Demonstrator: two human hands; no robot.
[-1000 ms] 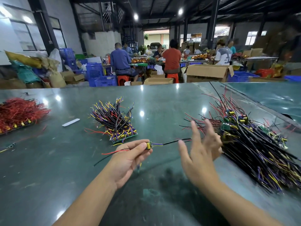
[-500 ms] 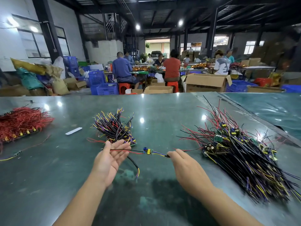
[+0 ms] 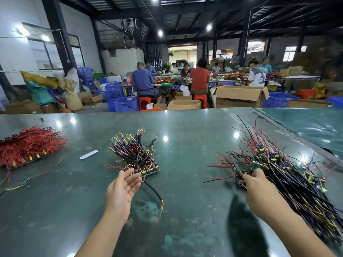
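Black-purple wire pile (image 3: 297, 184) hides right hand (image 3: 259, 190) fingers, grip unclear | left hand (image 3: 123, 190) fingers spread

Red wire bundle (image 3: 27, 145): on the worktop (image 3: 185, 127) at 9 o'clock, wires fanned out.
White strip (image 3: 88, 154): lying flat, near that bundle's 3 o'clock side.
Blue crates (image 3: 126, 103): beyond the worktop, 11 o'clock.
Open cardboard box (image 3: 239, 96): 1 o'clock.
Seated people (image 3: 199, 80): 12 o'clock, on red stools (image 3: 200, 100).

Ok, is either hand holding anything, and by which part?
The left hand holds nothing, fingers straight beside the small stack of wired green circuit boards. The right hand seems to pinch one wired board by its board end, in the big tangled pile.
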